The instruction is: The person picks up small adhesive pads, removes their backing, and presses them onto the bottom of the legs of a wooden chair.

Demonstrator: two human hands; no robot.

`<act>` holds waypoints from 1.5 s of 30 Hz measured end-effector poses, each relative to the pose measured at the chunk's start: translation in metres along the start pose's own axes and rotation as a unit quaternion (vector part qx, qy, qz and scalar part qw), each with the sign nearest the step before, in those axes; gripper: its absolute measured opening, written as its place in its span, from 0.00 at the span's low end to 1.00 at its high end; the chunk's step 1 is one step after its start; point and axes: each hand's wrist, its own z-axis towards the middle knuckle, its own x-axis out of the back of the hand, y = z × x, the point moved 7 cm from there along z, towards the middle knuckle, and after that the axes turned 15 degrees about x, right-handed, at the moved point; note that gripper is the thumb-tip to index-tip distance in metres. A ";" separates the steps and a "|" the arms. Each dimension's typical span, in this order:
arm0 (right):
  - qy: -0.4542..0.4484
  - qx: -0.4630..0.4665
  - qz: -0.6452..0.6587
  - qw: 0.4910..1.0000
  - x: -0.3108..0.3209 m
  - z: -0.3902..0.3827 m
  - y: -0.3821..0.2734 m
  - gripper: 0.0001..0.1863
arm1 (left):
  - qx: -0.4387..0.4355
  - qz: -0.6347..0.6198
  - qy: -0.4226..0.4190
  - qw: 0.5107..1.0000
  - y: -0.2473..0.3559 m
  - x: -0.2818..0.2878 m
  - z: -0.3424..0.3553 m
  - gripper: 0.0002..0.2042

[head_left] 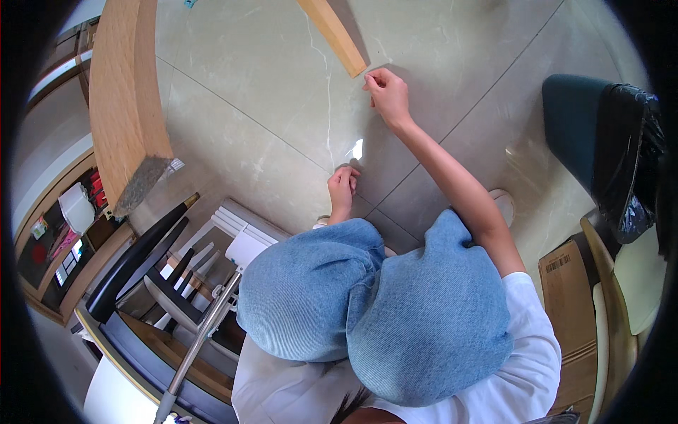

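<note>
Ending just beside the right hand [388, 95], whose fingers are curled in toward the thumb, a wooden bar [335, 37] shows above the tiled floor [240, 78], while the loosely bent left hand [342, 185] is nearer the denim-covered knees [431, 318]; whether either holds anything, I cannot tell.

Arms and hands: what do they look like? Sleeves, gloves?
Left hand and right hand: no gloves, rings or watch visible. Right forearm bare, short white sleeve above the elbow. Left arm mostly hidden behind a denim knee.
</note>
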 end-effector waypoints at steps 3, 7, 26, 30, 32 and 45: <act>-0.001 0.010 -0.010 1.000 0.000 0.003 -0.006 0.09 | -0.003 0.004 0.001 1.000 0.000 0.000 0.000 0.12; 0.021 0.035 -0.041 0.998 0.000 0.007 -0.002 0.08 | 0.003 0.001 -0.003 1.000 -0.001 -0.002 0.001 0.12; 0.014 0.039 0.006 0.999 0.000 -0.001 -0.004 0.08 | 0.005 -0.008 -0.002 1.000 -0.001 0.001 0.000 0.13; 0.008 0.047 -0.007 0.999 0.001 0.001 -0.008 0.08 | -0.002 0.000 -0.001 1.000 0.000 -0.001 0.001 0.12; 0.008 0.046 -0.007 0.999 0.000 0.002 -0.008 0.08 | -0.007 0.001 0.000 1.000 0.000 -0.001 0.001 0.12; 0.031 0.059 -0.032 0.997 -0.002 0.004 -0.004 0.08 | -0.002 -0.007 0.003 1.000 0.001 -0.002 -0.001 0.13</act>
